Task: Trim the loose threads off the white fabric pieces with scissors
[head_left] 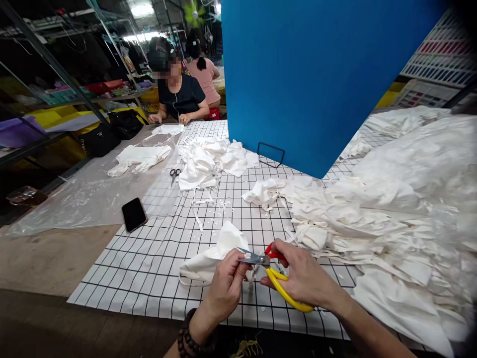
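The right hand (303,278) is closed on the scissors (274,276), fingers wrapped over the red and yellow handles, with the short metal blades pointing toward the left hand (225,283). That hand is pinched shut on the white cloth piece (214,256), which lies on the gridded mat (149,268) just in front of the person, its bulk spreading away from the scissors on the far left side. The blade tips sit right at the pinched edge, and whether they are parted or together is hard to tell at this size. To cut well here, the pinch should keep the edge taut and lifted a little off the mat, so the blades meet only the loose tail and not the body of the cloth; the thumb looks very near the tips, so it is safer drawn back along the fabric. Short snips suit such small blades. To the right of the scissors rises a large heap of white pieces (395,219); beyond them, farther up the mat, lie trimmed scraps (203,209), a smaller pile (212,159) and a second pair of scissors (174,174). A black phone (133,214) rests to the far left of the scissors, and a blue board (316,74) stands behind.
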Tool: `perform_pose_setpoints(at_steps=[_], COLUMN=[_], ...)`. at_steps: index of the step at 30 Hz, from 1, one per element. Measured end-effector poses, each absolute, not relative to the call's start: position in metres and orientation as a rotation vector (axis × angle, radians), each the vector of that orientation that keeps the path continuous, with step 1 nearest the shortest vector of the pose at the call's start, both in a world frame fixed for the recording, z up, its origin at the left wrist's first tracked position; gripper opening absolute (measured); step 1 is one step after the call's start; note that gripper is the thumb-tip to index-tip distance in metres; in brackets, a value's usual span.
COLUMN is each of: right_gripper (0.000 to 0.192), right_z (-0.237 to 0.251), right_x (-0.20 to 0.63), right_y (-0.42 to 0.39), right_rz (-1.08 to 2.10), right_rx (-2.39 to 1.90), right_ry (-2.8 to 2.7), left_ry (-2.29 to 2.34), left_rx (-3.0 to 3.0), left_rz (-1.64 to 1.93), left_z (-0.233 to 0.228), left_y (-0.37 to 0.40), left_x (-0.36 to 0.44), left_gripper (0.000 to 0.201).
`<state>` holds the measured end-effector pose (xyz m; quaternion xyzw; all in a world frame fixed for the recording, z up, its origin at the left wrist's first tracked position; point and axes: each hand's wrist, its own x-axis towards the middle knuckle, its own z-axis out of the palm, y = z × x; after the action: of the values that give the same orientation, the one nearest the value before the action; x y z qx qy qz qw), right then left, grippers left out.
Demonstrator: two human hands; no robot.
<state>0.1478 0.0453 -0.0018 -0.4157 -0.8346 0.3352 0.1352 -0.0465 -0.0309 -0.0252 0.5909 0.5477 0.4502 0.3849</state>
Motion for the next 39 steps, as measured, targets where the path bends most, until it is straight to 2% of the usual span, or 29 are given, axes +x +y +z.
perform_pose_setpoints(at_steps=[5,14,26,39], right_gripper=[0.041,0.034,0.033,0.03], right_z=[0.003,0.001,-0.004,-0.017], right_x=[0.147,0.149,0.151,0.15], right_y=[0.044,0.042,0.04,0.04], right_rz=[0.991,1.042,0.812,0.766], right_rx=[-1.207,-1.267,-1.259,-1.175], right_ry=[-2.445,-2.486,-2.541,-2.514], left_ry=[1.385,1.305,1.272,1.215], left_rx=[1.541,1.498,1.362,1.302], left_rz=[1.134,1.108,1.062,1.026], left_z=[-0.023,-0.021,-0.02,-0.025], left_y=[-0.033,-0.035,-0.04,-0.041], left_x=[-0.047,-0.048,-0.048,-0.052], left_gripper=[0.022,0.024,0.029,0.029])
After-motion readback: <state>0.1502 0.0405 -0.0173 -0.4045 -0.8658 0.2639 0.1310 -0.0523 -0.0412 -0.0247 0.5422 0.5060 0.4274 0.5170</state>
